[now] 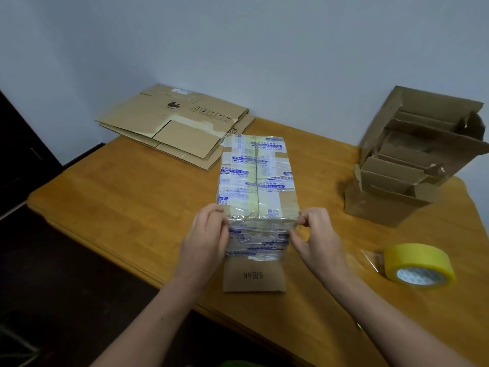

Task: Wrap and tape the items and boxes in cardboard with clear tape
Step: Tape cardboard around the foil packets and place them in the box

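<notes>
Near corners of the taped box (258, 178) are being hidden and pinched by the left hand (207, 234) and right hand (316, 235), fingers curled.

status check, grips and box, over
Left grip holds near left edge of tape-covered cardboard box, right grip pinches its near right corner. Yellow tape roll idle on wooden table, right side. Nothing blocking.

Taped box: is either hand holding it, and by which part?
Both. The left hand grips the taped box at its near left edge; the right hand pinches its near right top corner.
</notes>
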